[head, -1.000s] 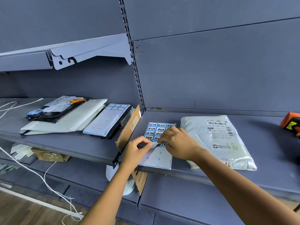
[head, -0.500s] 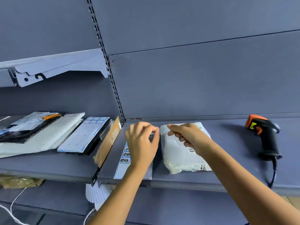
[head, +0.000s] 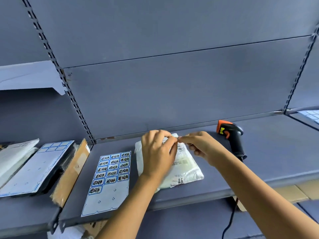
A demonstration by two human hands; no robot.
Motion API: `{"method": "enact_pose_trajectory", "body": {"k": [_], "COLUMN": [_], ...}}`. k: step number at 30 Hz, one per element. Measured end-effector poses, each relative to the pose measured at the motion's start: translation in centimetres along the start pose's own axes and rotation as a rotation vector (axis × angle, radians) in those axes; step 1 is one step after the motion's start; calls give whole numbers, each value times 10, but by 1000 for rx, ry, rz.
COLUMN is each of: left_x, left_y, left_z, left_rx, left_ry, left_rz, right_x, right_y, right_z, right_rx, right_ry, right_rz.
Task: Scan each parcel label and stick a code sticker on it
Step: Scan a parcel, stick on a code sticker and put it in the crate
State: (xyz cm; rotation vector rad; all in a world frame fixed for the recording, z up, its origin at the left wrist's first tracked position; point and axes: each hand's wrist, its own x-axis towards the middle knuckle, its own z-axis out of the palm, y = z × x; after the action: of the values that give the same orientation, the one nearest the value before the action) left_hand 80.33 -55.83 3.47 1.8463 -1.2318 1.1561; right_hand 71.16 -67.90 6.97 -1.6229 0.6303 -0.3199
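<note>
A white plastic parcel (head: pixel 187 172) lies on the blue-grey shelf (head: pixel 262 166), its printed label facing up. My left hand (head: pixel 158 153) and my right hand (head: pixel 202 147) hover just over the label's far end, fingertips pinched together on a small code sticker (head: pixel 177 138) that barely shows. The sticker sheet (head: pixel 110 171), blue-framed with several stickers left in its upper part, lies flat to the left of the parcel. An orange-and-black barcode scanner (head: pixel 231 135) rests on the shelf to the right of my right hand.
On the neighbouring shelf at left lie a used sticker sheet (head: pixel 38 168), a strip of cardboard (head: pixel 72 171) leaning at the divider, and white mailers (head: pixel 13 156). The scanner's cable (head: pixel 229 219) hangs over the front edge. Another sheet (head: pixel 310 114) shows at far right.
Both hands left the sticker sheet and moved right over the parcel with the peeled sticker. The view swung right, bringing the whole scanner into sight.
</note>
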Motion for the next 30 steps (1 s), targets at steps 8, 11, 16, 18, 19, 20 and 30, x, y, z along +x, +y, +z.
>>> {"method": "enact_pose_trajectory", "body": {"k": [8,11,16,18,19,20,30], "left_x": [-6,-12,-17,-19,-18,-18,-27], "left_y": [2,-6,-14,-12,-11,-10,-10], "left_z": [14,17,14,12,11,10,14], "left_rx": [-96,-157,-205,-207,-205,-196,-73], "left_ry": [-121,-254,-661,-692,-695,-699,-735], "left_rz": [-53,-175,-314,-300,-294,-284,-102], "right_x": [9,14,19,19,20,21,26], "right_y": [12,28,48,50,51,50,48], "right_z": [-12,-18,-24,-25,-25,-24,-21], "right_rx": [-81,-124,-137,-164,-180,-193,-224], "right_ry": [120,156,112,94,88,83,107], "right_rz": [21,45,129,147,152,156,188]}}
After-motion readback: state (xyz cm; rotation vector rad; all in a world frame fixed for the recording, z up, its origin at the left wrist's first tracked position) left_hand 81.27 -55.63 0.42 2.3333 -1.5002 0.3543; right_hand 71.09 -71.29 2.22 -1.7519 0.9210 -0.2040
